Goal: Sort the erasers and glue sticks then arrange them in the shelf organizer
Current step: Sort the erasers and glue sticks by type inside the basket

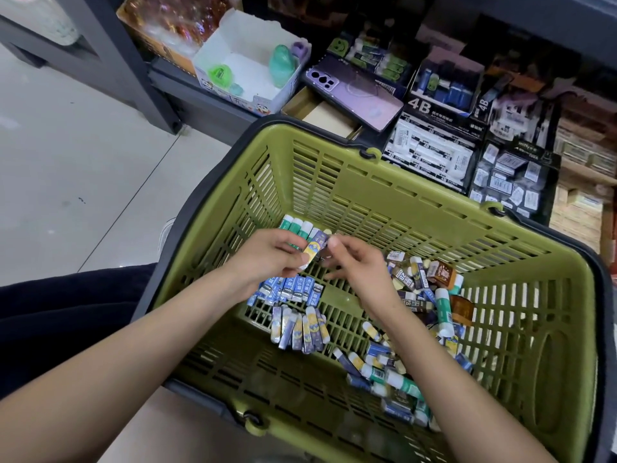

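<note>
clearly sorting: over the basket (pixel 434 208) your left hand (pixel 267 259) grips glue sticks (pixel 295 228), right hand (pixel 362 267) loose, empty; next, pluck another.

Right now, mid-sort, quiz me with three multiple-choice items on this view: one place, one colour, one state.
1. Where does the purple phone lie?
A on the floor tiles
B on shelf boxes beyond the basket
C in a hand

2. What colour is the basket?
A olive green
B red
C white

3. What is the left hand doing?
A resting flat, empty
B holding glue sticks
C gripping the basket rim

Answers: B, the phone lies across boxes behind the rim; A, the slotted walls are green; B, the hand is curled round a bunch of sticks above the basket floor.
</note>
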`<state>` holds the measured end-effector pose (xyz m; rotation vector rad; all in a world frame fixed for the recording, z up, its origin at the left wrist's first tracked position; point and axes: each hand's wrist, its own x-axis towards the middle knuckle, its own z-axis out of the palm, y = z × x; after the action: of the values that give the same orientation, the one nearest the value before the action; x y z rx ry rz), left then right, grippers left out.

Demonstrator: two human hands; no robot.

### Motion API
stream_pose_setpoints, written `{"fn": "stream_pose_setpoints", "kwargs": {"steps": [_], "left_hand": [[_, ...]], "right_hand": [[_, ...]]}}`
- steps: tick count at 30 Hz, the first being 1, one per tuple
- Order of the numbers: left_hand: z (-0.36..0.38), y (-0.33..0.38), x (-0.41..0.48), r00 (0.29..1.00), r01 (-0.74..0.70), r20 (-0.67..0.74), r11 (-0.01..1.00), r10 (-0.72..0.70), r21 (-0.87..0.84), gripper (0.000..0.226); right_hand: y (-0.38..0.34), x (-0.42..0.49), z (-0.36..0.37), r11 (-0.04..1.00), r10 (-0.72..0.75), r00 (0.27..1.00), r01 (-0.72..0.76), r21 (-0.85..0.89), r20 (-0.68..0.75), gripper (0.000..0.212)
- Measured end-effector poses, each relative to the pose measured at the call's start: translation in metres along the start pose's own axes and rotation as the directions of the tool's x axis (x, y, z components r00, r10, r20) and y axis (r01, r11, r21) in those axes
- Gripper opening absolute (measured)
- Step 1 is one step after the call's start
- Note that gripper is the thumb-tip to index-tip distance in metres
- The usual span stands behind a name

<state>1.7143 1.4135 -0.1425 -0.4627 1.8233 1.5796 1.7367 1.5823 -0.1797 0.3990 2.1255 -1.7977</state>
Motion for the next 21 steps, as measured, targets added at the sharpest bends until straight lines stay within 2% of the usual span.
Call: {"fn": "stream_pose_setpoints", "kwargs": {"steps": [1,2,5,6,8,9,11,12,13,15,17,21], "left_hand": [[0.001,0.0,-0.002,1.0,-0.011,0.019,1.0,0.01,0.026,0.02],[0.003,0.001,-0.004,0.999,-0.022,0.039,0.999,0.021,0.049,0.024],[0.003,0.005,-0.013,0.993,-0.084,0.093,0.982,0.069,0.168,0.03],[0.0,0.008,-0.017,0.988,-0.147,0.094,0.947,0.125,0.284,0.03],[-0.01,0.014,-0.027,0.945,-0.301,0.073,0.763,0.318,0.572,0.032],[-0.015,0.017,-0.035,0.892,-0.36,0.046,0.647,0.449,0.672,0.033],[-0.03,0.024,-0.049,0.709,-0.448,0.016,0.432,0.705,0.783,0.029],[-0.036,0.025,-0.055,0.619,-0.466,0.027,0.339,0.785,0.817,0.026],[-0.042,0.026,-0.058,0.55,-0.461,0.05,0.253,0.833,0.85,0.024],[-0.049,0.023,-0.06,0.48,-0.413,0.116,0.107,0.87,0.904,0.024],[-0.05,0.018,-0.061,0.487,-0.369,0.139,0.058,0.862,0.928,0.028],[-0.048,0.012,-0.061,0.533,-0.365,0.15,0.066,0.833,0.928,0.033]], "right_hand": [[-0.005,-0.006,0.003,0.995,0.027,0.996,-0.036,0.098,0.088,0.015],[-0.009,-0.011,0.006,0.991,0.025,0.992,-0.04,0.125,0.12,0.011],[-0.011,-0.02,0.007,0.973,0.067,0.993,-0.086,0.215,0.094,0.011],[-0.008,-0.021,0.004,0.964,0.106,0.989,-0.127,0.235,0.102,0.009],[0.003,-0.025,-0.005,0.96,0.218,0.966,-0.239,0.148,0.141,0.005],[0.013,-0.027,-0.009,0.955,0.289,0.944,-0.297,0.026,0.156,0.005],[0.037,-0.031,-0.014,0.897,0.382,0.914,-0.331,-0.292,0.137,0.004],[0.045,-0.032,-0.015,0.849,0.395,0.91,-0.31,-0.428,0.124,0.009],[0.051,-0.032,-0.014,0.815,0.401,0.908,-0.294,-0.499,0.121,0.021],[0.057,-0.033,-0.01,0.828,0.422,0.893,-0.309,-0.468,0.157,0.043],[0.058,-0.033,-0.003,0.86,0.421,0.884,-0.317,-0.401,0.203,0.049],[0.062,-0.036,0.006,0.857,0.386,0.899,-0.269,-0.439,0.205,0.041]]}}
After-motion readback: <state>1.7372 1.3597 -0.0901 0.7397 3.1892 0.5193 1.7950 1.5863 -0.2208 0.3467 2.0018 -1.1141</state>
